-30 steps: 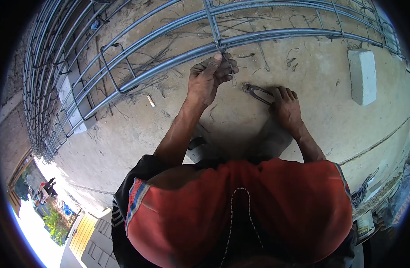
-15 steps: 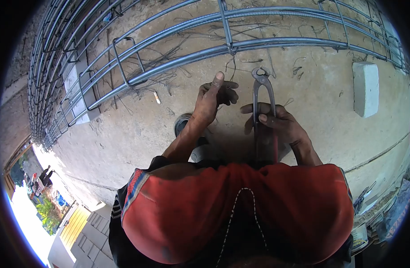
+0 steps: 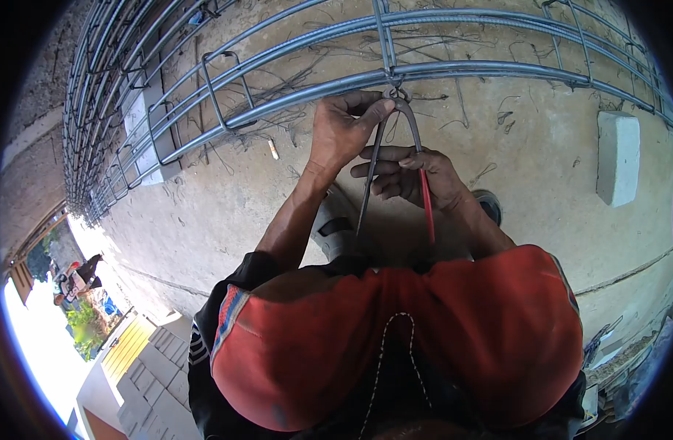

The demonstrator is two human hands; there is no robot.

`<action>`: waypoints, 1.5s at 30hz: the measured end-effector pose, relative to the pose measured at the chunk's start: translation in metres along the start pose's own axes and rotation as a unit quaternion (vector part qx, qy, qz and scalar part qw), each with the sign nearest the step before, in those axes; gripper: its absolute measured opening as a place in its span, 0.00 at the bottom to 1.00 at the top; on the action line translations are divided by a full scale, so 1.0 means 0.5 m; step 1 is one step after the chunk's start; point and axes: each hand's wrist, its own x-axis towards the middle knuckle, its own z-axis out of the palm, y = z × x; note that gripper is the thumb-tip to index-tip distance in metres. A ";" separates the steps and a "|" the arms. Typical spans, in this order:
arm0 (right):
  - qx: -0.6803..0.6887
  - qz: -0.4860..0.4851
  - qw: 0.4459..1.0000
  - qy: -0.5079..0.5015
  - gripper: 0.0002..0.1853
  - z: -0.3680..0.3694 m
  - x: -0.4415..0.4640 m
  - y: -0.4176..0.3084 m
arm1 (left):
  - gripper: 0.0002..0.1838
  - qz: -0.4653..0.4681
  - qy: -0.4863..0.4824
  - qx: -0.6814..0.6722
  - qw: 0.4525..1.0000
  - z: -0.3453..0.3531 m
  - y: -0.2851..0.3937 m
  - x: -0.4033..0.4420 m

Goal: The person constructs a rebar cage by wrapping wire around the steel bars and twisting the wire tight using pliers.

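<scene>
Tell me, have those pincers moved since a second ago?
Yes: the pincers moved left and forward relative to the rebar cage, their head now close beside its stirrup.

Here's the rebar cage spanning the far side, left-hand block under it, pincers at its near edge, right-hand block nearer.

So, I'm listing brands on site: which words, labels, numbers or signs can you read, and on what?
No text can be read.
Bluish plastic, right edge: too blurred to tell if anything is printed.
Pincers: any marking is too small to read.
</scene>
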 end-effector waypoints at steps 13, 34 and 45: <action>-0.017 0.054 0.998 0.002 0.29 -0.050 0.010 -0.007 | 0.14 -0.056 -0.006 -0.033 0.998 0.023 -0.015 0.003; -0.727 -0.211 0.545 0.360 0.04 -0.042 0.019 0.047 | 0.17 -0.033 -0.152 -0.181 0.971 0.091 -0.045 0.025; -0.123 -0.072 0.956 0.257 0.31 -0.020 -0.089 0.079 | 0.14 -0.251 -0.181 -0.437 0.845 0.127 -0.045 0.044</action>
